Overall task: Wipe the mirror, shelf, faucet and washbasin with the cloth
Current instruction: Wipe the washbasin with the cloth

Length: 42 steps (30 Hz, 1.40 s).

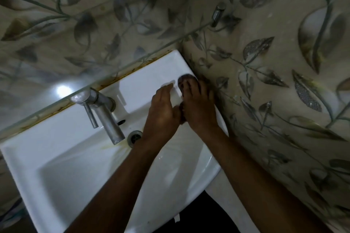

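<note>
The tiled wall (265,73), patterned with grey leaves, closes in the far and right sides of the scene, and it meets the washbasin (62,159) so tightly at the right that the far right corner can only be reached from above. The washbasin is white and fills the middle, its back ledge flat, its bowl dropping toward the near side. A glass shelf (56,73) hangs over the far edge, and by my reading its front lip limits how high a hand can lift along the back ledge. The faucet (102,113) stands left of the hands, spout angled down toward the drain (134,136), with yellowish staining on the basin beneath it; it blocks a straight sweep leftward along the ledge.

The right hand (198,108) is flat on the far right part of the ledge beside the wall, fingers spread and pressing down on a dark cloth (186,79) that shows beyond its fingertips. Likely it is scrubbing that corner. The left hand (162,113) lies just beside it, fingers loosely extended and gripping nothing, thumb touching the right hand, seemingly steadying. No mirror is visible.
</note>
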Each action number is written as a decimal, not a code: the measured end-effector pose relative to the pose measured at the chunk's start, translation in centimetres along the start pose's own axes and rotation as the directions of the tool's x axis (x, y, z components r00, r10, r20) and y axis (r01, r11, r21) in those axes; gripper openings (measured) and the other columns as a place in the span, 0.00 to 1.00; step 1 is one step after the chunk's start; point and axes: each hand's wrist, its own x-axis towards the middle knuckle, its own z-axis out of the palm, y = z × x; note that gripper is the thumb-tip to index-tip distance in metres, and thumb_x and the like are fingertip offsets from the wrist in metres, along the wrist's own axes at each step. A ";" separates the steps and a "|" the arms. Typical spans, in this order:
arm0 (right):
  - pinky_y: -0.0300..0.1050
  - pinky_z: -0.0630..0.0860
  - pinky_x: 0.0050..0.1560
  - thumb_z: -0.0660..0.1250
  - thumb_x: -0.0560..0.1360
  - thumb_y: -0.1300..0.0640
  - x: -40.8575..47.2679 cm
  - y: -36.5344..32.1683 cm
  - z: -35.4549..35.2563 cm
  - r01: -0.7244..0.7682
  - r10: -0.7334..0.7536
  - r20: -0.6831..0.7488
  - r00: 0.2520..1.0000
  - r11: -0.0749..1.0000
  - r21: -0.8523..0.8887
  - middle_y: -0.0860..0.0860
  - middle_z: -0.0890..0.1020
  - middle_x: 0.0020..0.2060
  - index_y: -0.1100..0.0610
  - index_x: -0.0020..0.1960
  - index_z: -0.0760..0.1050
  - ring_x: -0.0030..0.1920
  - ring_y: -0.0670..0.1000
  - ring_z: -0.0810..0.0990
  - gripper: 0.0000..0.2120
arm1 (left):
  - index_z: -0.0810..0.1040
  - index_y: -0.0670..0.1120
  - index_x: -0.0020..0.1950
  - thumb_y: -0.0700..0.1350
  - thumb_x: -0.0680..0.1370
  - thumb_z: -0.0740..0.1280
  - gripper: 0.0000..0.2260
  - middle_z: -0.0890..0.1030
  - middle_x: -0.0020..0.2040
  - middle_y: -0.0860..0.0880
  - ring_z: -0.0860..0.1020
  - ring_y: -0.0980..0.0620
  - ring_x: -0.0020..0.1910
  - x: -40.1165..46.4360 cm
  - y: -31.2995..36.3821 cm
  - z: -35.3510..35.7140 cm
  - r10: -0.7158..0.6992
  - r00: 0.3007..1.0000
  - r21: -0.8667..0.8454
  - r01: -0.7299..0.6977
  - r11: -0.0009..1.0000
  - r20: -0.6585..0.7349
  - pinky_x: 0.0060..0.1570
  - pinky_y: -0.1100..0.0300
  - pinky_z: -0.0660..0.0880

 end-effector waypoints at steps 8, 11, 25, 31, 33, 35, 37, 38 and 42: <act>0.57 0.73 0.53 0.66 0.71 0.57 -0.6 0.8 1.2 -0.008 0.004 -0.097 0.995 0.999 -0.040 0.55 0.76 0.65 0.57 0.70 0.72 0.59 0.61 0.75 0.26 | 0.61 0.46 0.78 0.39 0.79 0.65 0.28 0.66 0.76 0.49 0.63 0.53 0.74 -0.9 0.0 1.0 0.019 0.999 -0.036 -0.017 0.999 0.047 0.70 0.69 0.54; 0.57 0.71 0.52 0.60 0.76 0.59 4.1 -0.1 1.1 0.072 -0.075 -0.130 0.989 0.997 -0.028 0.56 0.77 0.62 0.58 0.68 0.73 0.57 0.61 0.75 0.21 | 0.66 0.45 0.75 0.44 0.78 0.65 0.25 0.69 0.69 0.53 0.65 0.62 0.65 -0.8 0.9 0.6 0.108 0.994 -0.055 -0.108 0.993 0.011 0.66 0.76 0.55; 0.56 0.74 0.54 0.56 0.76 0.60 -12.7 4.2 1.4 -0.134 0.139 -0.146 0.980 0.990 0.044 0.55 0.76 0.61 0.57 0.69 0.74 0.59 0.59 0.72 0.23 | 0.64 0.49 0.76 0.39 0.79 0.65 0.26 0.69 0.71 0.49 0.69 0.47 0.69 -4.8 -0.2 1.8 0.053 0.989 -0.041 -0.048 0.998 0.135 0.69 0.48 0.69; 0.56 0.74 0.51 0.65 0.76 0.62 -9.7 4.4 2.0 -0.075 0.087 -0.178 0.980 0.994 0.074 0.56 0.77 0.60 0.58 0.68 0.73 0.57 0.60 0.73 0.20 | 0.63 0.49 0.76 0.40 0.80 0.64 0.25 0.68 0.73 0.50 0.68 0.51 0.70 -6.0 1.4 2.5 0.097 0.973 -0.032 -0.092 0.995 0.211 0.69 0.57 0.66; 0.55 0.73 0.51 0.69 0.75 0.61 -9.2 4.5 1.9 -0.060 0.075 -0.161 0.984 0.994 0.092 0.55 0.77 0.61 0.58 0.69 0.73 0.58 0.59 0.72 0.22 | 0.64 0.48 0.76 0.39 0.80 0.63 0.25 0.68 0.73 0.49 0.67 0.50 0.71 -6.3 1.7 2.8 0.125 0.962 -0.012 -0.126 0.992 0.244 0.69 0.61 0.64; 0.55 0.73 0.52 0.68 0.74 0.61 -10.1 4.5 1.9 -0.075 0.094 -0.172 0.981 0.991 0.110 0.55 0.77 0.61 0.58 0.68 0.74 0.59 0.59 0.72 0.22 | 0.64 0.47 0.76 0.39 0.80 0.64 0.25 0.68 0.73 0.47 0.66 0.49 0.71 -6.4 2.0 3.2 0.148 0.952 0.009 -0.156 0.988 0.269 0.67 0.63 0.61; 0.55 0.73 0.54 0.67 0.74 0.60 -12.3 4.3 2.0 -0.099 0.121 -0.193 0.974 0.988 0.120 0.55 0.77 0.61 0.59 0.68 0.74 0.60 0.59 0.72 0.22 | 0.65 0.46 0.76 0.39 0.80 0.64 0.24 0.69 0.72 0.47 0.67 0.48 0.69 -6.7 2.2 3.4 0.165 0.939 0.010 -0.176 0.984 0.301 0.66 0.64 0.62; 0.54 0.73 0.55 0.66 0.75 0.60 -13.6 4.1 2.1 -0.102 0.127 -0.199 0.972 0.986 0.131 0.55 0.77 0.61 0.59 0.69 0.74 0.60 0.59 0.72 0.22 | 0.66 0.46 0.75 0.39 0.79 0.64 0.24 0.69 0.72 0.47 0.68 0.48 0.69 -7.0 2.4 3.5 0.175 0.932 0.007 -0.187 0.982 0.318 0.66 0.64 0.62; 0.56 0.74 0.56 0.63 0.78 0.60 -16.5 3.8 2.8 -0.095 0.144 -0.221 0.965 0.971 0.218 0.56 0.77 0.61 0.60 0.68 0.74 0.57 0.59 0.74 0.19 | 0.68 0.46 0.74 0.39 0.79 0.64 0.22 0.71 0.70 0.46 0.69 0.48 0.68 -8.4 2.8 3.7 0.196 0.916 -0.006 -0.207 0.978 0.351 0.66 0.62 0.64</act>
